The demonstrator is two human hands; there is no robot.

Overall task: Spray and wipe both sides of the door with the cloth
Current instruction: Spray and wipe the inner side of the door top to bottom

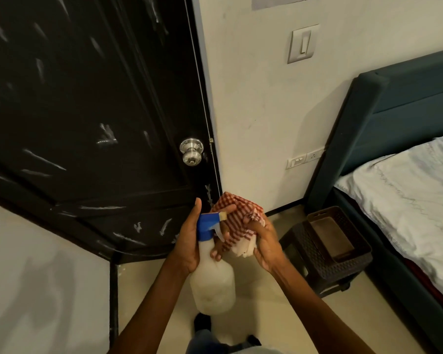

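Note:
A black door point(92, 103) with white smears across its panels fills the upper left; it has a silver knob point(191, 151) near its right edge. My left hand point(189, 241) grips the neck of a white spray bottle point(212, 284) with a blue trigger head point(207, 224), held low in front of the door's lower right corner. My right hand point(265, 241) holds a bunched red-and-white checked cloth point(238, 226) right next to the bottle's nozzle. The fingers of both hands meet around the cloth and trigger.
A white wall point(253, 98) with a light switch point(303, 43) and sockets point(304, 158) stands right of the door. A dark perforated stool with a basket point(340, 244) sits beside a bed with a teal headboard point(407, 103). My feet show on the pale floor point(266, 302).

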